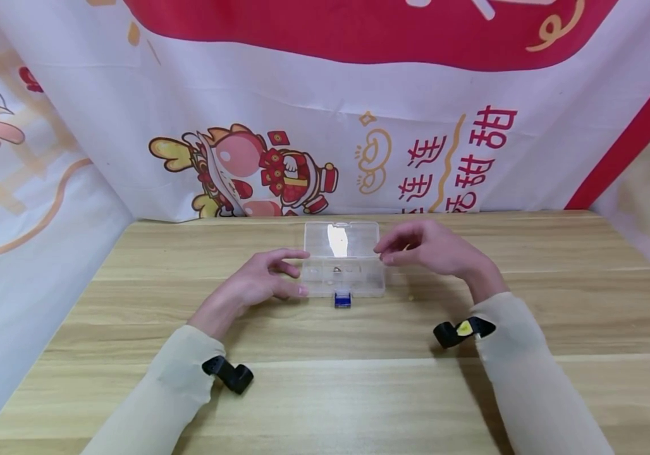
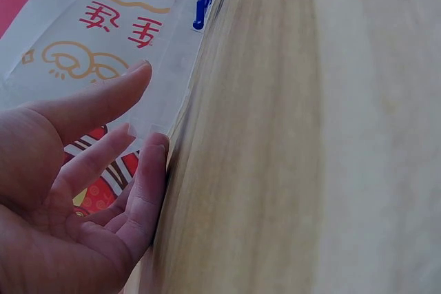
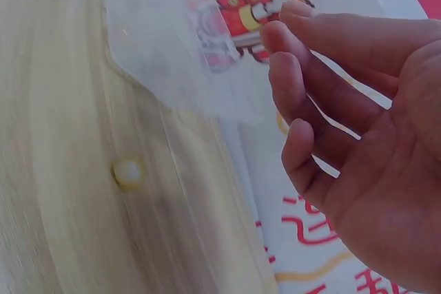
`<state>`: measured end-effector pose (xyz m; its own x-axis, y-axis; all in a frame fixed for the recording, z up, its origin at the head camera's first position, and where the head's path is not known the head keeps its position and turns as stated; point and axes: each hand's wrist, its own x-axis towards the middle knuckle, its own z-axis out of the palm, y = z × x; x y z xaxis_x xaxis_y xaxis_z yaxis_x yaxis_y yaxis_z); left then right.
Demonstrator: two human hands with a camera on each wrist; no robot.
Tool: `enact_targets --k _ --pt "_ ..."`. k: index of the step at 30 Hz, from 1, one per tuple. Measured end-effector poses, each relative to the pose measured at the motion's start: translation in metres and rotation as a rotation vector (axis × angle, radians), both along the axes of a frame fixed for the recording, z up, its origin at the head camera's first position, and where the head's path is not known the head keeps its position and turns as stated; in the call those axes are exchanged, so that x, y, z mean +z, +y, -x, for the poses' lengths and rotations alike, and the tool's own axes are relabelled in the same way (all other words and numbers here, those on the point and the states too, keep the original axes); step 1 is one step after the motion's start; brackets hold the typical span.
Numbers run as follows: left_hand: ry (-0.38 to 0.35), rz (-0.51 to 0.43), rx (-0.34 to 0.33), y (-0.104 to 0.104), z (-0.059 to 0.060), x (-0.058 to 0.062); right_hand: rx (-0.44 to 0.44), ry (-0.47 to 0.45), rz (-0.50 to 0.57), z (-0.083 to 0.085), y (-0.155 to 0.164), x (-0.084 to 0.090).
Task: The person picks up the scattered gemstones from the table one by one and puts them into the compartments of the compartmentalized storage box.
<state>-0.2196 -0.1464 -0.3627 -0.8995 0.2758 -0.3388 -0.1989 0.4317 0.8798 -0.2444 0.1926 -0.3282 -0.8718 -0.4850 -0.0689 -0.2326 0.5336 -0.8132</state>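
Note:
A clear plastic compartment box [image 1: 315,287] stands on the table with its transparent lid [image 1: 319,237] raised at the back and a blue latch [image 1: 343,299] at its front. A few small items, too small to name, lie inside. My left hand [image 1: 268,278] is at the box's left side, fingers spread; in the left wrist view a fingertip [image 2: 157,141] touches the box's corner. By the right end of the lid hovers my right hand [image 1: 430,248], its fingers loosely bent with nothing between them. A small round pale-gold piece [image 3: 129,172] lies on the table right of the box.
The wood-grain table [image 1: 325,392] reaches back to a white printed cloth [image 1: 313,88] with red lettering and cartoon figures. More cloth [image 1: 29,189] hangs at the left side. Each sleeve carries a black wrist camera, the left one [image 1: 228,374] and the right one [image 1: 461,332].

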Motion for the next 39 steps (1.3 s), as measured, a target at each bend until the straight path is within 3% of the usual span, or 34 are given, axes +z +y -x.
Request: enact_targets --k 5,12,19,29,39 --pt "-0.001 0.003 0.003 0.000 0.000 0.000 0.013 -0.015 0.020 0.002 0.014 -0.003" --pt "-0.005 0.003 0.002 0.000 -0.001 0.000 0.067 -0.040 -0.043 0.004 0.030 -0.010" --pt "-0.014 0.012 0.015 0.000 -0.001 0.000 0.139 -0.150 -0.050 0.005 0.041 -0.019" --pt "-0.007 0.021 0.015 0.000 -0.002 0.002 0.214 -0.253 -0.059 0.006 0.044 -0.028" --pt "-0.008 0.008 0.012 0.000 -0.002 0.000 0.244 -0.269 -0.112 0.007 0.039 -0.031"
